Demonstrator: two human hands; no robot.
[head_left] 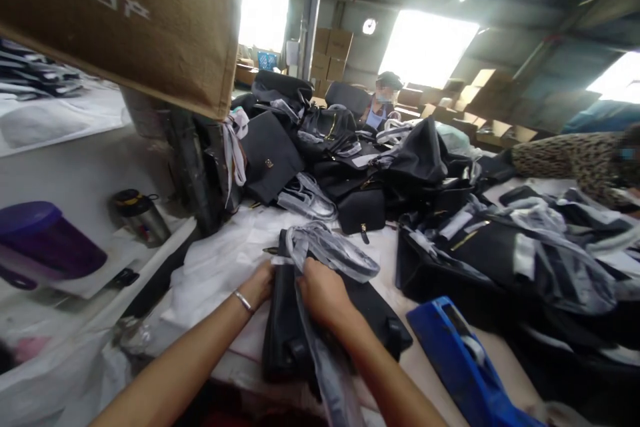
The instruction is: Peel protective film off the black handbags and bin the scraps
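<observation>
A black handbag lies on the table in front of me. My left hand is closed at its left edge, with the fingertips partly hidden; a silver bangle circles that wrist. Over the bag, my right hand is closed on a strap wrapped in clear plastic. The strap loops beyond my knuckles, and another length hangs down toward me. Close to my left hand, a small dark pointed item sticks out, its kind unclear.
White wrapping sheets spread to the left. A blue tape dispenser sits at the right. Black bags are heaped ahead. A brown box overhangs at upper left, above a flask and purple container. Two people are beyond.
</observation>
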